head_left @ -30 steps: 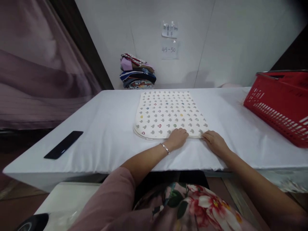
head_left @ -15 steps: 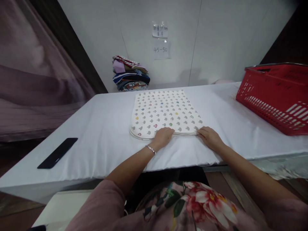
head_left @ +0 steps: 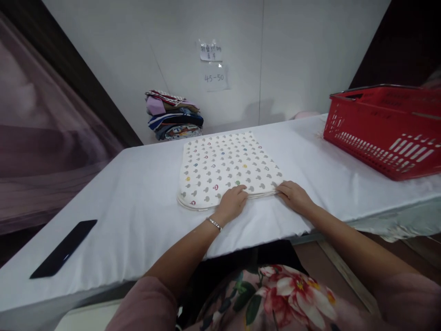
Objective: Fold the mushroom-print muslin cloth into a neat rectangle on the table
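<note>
A folded white cloth (head_left: pixel 227 165) printed with small grey and coloured mushroom-like shapes lies flat on the white-covered table (head_left: pixel 144 184). Several layers show along its near edge, and its near left corner is rounded. My left hand (head_left: pixel 231 204), with a silver bracelet at the wrist, grips the middle of that near edge, fingertips on top. At the near right corner, my right hand (head_left: pixel 295 197) holds the edge between fingers and thumb. The undersides of both grips are hidden.
A red plastic basket (head_left: pixel 375 133) stands on the table at the right. At the left front lies a dark flat phone-like object (head_left: pixel 65 248). Folded fabrics (head_left: pixel 175 117) are piled behind the table's far edge, below paper signs (head_left: pixel 215 77) on the wall.
The camera view has turned slightly to the right and tilted, so things appear shifted left. Both hands stay on the near edge of the cloth, which looks unchanged.
</note>
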`<action>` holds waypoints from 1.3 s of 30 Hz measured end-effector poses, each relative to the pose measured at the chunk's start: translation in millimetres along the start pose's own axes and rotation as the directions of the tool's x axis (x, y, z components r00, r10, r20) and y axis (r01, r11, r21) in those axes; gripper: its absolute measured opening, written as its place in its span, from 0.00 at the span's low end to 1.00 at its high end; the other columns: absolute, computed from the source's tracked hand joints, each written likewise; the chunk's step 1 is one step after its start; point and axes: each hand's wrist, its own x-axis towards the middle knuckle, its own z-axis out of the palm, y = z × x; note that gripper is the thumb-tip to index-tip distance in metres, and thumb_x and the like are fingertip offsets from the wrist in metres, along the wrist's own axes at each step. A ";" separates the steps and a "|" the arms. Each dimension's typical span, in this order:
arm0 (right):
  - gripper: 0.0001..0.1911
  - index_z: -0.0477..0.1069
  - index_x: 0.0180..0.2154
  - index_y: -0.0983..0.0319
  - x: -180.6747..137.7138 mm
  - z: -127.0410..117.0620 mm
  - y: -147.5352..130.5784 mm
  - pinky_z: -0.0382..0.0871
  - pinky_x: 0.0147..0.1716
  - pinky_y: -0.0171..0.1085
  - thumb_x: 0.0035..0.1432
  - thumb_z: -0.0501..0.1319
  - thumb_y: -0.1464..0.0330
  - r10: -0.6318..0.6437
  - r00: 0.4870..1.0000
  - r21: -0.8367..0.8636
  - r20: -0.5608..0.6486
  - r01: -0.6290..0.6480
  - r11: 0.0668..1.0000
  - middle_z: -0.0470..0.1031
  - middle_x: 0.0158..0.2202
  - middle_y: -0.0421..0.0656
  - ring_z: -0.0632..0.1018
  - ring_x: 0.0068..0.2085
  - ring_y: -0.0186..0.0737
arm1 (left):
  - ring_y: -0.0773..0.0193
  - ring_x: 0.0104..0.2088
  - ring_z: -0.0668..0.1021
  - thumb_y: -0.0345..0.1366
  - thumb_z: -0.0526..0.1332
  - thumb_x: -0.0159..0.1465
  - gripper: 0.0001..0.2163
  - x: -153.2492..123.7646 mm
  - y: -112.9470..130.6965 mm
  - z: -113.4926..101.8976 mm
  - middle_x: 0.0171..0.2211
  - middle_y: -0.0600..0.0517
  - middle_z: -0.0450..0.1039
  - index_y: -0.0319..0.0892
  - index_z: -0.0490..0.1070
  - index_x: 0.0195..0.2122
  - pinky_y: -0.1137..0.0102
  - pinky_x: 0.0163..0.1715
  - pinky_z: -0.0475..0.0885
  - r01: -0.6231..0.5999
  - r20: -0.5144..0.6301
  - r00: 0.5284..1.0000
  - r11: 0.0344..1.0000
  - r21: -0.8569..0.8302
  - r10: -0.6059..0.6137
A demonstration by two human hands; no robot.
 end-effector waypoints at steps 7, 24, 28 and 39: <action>0.12 0.73 0.41 0.62 -1.3 2.5 1.7 0.67 0.40 0.44 0.62 0.52 0.68 0.023 1.000 0.004 0.009 -0.023 1.000 0.74 0.40 0.49 0.72 0.41 0.47 | 0.61 0.46 0.72 0.35 0.53 0.67 0.09 14.1 4.9 4.9 0.48 0.48 0.69 0.42 0.72 0.39 0.65 0.44 0.68 0.016 0.056 0.998 0.999 0.037 -0.018; 0.12 0.73 0.41 0.61 0.1 0.8 -1.7 0.66 0.40 0.43 0.63 0.51 0.68 0.021 1.000 0.011 -0.004 -0.021 1.000 0.74 0.40 0.49 0.72 0.41 0.46 | 0.60 0.36 0.73 0.26 0.49 0.65 0.10 15.6 9.2 13.2 0.31 0.47 0.71 0.40 0.69 0.33 0.64 0.37 0.65 -0.088 0.114 0.992 0.968 0.236 0.062; 0.12 0.72 0.41 0.62 0.3 0.7 -1.5 0.65 0.41 0.42 0.63 0.51 0.68 0.021 1.000 0.008 0.003 -0.021 1.000 0.74 0.40 0.49 0.72 0.41 0.46 | 0.60 0.36 0.73 0.25 0.51 0.64 0.09 17.0 8.8 13.0 0.31 0.49 0.71 0.41 0.68 0.37 0.65 0.36 0.64 -0.090 0.139 0.989 0.963 0.255 0.055; 0.12 0.72 0.41 0.63 0.3 0.2 -1.3 0.64 0.41 0.41 0.63 0.52 0.67 0.029 0.999 0.014 0.023 -0.029 0.999 0.74 0.40 0.50 0.71 0.42 0.45 | 0.61 0.42 0.72 0.25 0.53 0.63 0.09 14.5 5.1 13.0 0.42 0.49 0.71 0.42 0.70 0.38 0.66 0.39 0.66 -0.112 0.127 0.988 0.969 0.219 0.085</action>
